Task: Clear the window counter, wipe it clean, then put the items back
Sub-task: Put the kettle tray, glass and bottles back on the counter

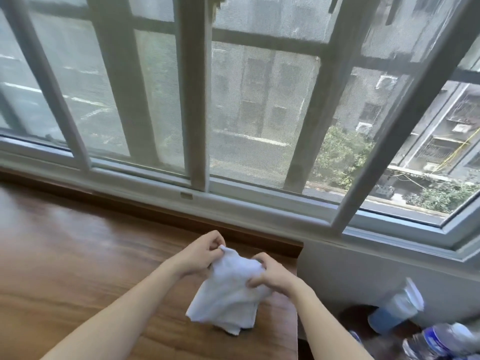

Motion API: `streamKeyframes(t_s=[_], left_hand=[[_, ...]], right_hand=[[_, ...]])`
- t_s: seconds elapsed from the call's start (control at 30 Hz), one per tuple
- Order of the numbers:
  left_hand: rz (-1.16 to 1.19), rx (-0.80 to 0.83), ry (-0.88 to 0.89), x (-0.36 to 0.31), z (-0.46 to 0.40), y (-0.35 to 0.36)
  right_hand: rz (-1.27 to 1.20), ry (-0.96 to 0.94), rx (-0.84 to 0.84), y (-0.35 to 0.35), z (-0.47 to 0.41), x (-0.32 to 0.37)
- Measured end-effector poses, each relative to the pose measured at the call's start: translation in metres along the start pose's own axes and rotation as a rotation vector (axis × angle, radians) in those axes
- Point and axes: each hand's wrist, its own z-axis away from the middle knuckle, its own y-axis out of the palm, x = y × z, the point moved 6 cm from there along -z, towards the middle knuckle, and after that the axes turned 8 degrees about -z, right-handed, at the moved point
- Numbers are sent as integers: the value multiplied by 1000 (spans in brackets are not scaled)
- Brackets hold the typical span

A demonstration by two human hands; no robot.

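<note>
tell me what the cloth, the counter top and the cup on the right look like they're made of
Cloth: soft white woven fabric, likely cotton; it folds and bunches. Counter top: brown wood or wood-look laminate, glossy; grain lines and window glare. Cup: translucent plastic, blurred.

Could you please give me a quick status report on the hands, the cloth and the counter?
Left hand and right hand both grip white cloth above wooden counter. Counter bare where visible. Bottles sit lower right, off the counter.
</note>
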Motion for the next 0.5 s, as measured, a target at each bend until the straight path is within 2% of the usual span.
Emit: streamKeyframes(t_s=[0.1, 0.2, 0.33, 0.43, 0.5], left_hand=[[-54, -58, 23, -5, 9, -24], [-104, -120, 18, -3, 21, -48], [-116, -240, 8, 16, 36, -86], [-135, -376, -21, 35, 50, -119], [-140, -438, -26, 47, 59, -139]], right_hand=[[85, -57, 91, 5, 4, 29], [143, -129, 95, 4, 9, 60], [276, -243, -10, 11, 4, 102], [261, -326, -172, 28, 5, 136], [310, -378, -206, 47, 3, 160]])
